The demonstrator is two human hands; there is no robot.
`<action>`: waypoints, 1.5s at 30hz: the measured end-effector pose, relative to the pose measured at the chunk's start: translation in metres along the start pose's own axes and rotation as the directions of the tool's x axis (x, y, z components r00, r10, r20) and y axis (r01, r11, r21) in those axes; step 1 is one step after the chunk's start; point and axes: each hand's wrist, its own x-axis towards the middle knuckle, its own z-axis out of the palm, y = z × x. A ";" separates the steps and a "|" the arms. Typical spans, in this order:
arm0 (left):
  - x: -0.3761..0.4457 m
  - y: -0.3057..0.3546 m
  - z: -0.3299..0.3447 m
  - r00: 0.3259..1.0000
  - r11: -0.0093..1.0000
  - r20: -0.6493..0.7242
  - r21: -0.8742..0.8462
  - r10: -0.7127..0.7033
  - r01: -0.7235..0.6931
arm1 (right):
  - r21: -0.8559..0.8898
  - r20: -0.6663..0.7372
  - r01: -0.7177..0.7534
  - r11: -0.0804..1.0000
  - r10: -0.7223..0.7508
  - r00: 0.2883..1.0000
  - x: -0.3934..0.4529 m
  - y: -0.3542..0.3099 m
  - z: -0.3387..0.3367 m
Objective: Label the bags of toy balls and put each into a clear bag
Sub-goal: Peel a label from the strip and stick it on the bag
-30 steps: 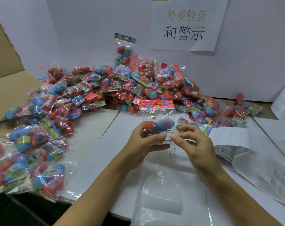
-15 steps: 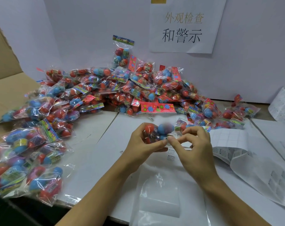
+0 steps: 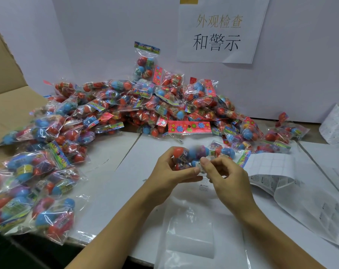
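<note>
Closest to me there's a clear bag [image 3: 192, 235] lying flat on the white table [image 3: 114, 183], mouth roughly toward the hands, waiting for whatever I finish next.

Just above it, my left hand [image 3: 170, 171] has its fingers curled around one bag of toy balls [image 3: 190, 156], held off the table in front of me. My right hand [image 3: 225, 177] is pinching a small white warning label [image 3: 199, 167] with thumb and forefinger, right against the near side of the pack, so I'd say I'm mid-sticking. Can't tell if it's fully pressed down yet.

The pack lies sideways, long axis running left to right, red ball at the left end. Which end has the header card, I can't make out, too blurry.

Handling-wise I'd guess it's light and lumpy: crinkly slick film over hard round balls that shift around. Best grip is around the ball cluster like I'm doing; the film alone would probably slip. The label wants a flat patch of film, otherwise it'll likely wrinkle.

To the right sits the label sheet [image 3: 271, 167], partly peeled. Further back and off to the left, the big pile of packs [image 3: 126, 113] runs up to the white wall, with a paper sign [image 3: 219, 32] taped above.
</note>
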 end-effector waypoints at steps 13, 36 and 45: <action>0.001 0.000 -0.003 0.999 0.999 0.000 -0.003 -0.049 0.049 | -0.006 0.031 0.018 1.000 -0.018 0.999 0.000 0.005 -0.001; 0.002 0.005 -0.002 0.993 0.997 -0.100 -0.050 -0.069 0.064 | 0.015 0.111 0.065 0.998 -0.066 0.992 -0.003 0.002 -0.002; -0.001 0.006 0.000 0.996 0.998 -0.051 0.000 -0.069 0.069 | 0.094 0.079 -0.034 0.995 0.026 0.997 0.002 0.007 -0.004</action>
